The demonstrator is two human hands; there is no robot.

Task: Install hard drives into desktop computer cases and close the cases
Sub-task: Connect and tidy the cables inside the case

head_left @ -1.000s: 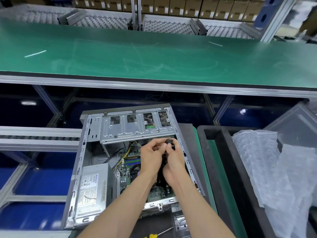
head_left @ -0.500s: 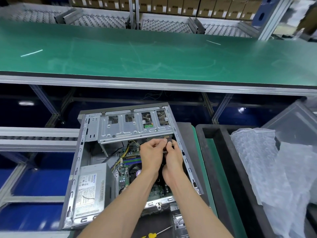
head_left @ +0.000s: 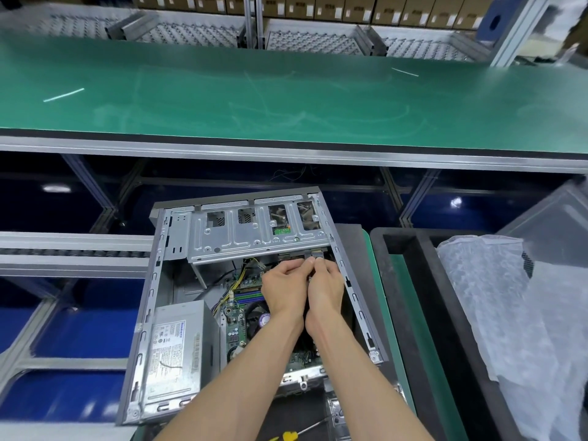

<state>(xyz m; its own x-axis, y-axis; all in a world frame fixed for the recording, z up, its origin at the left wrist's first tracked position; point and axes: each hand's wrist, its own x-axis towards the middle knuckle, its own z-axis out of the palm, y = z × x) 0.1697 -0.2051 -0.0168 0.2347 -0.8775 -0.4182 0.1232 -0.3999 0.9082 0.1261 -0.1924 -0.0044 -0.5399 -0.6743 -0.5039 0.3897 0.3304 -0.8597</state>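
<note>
The case (head_left: 254, 307) lies on its side, open, on the near desk (head_left: 380, 281), below and in front of the green belt (head_left: 286, 90). No side panel is fitted, so closing is not yet done

A drive (head_left: 281, 231) shows through the cut-outs of the bay (head_left: 254, 237) at the far end of the case; its green board is visible in one opening. Judged from this, the drive is already seated in the bay. Whether it is screwed down cannot be told

Both hands work together just under the bay's near edge, at its right end. The left hand (head_left: 283, 291) has its fingers curled, pinching something small; the right hand (head_left: 324, 291) pinches a small connector (head_left: 317, 254) held up against the drive's edge. The two hands touch each other. The step in hand appears to be cabling the drive

Remaining, as a judgement:
- seat the connector fully
- route the cables clear of the board (head_left: 237, 316)
- fit the panel and fasten it

A screwdriver (head_left: 296, 434) lies at the near edge, untouched. Bubble wrap (head_left: 509, 313) fills the bin (head_left: 407, 281) to the right
</note>
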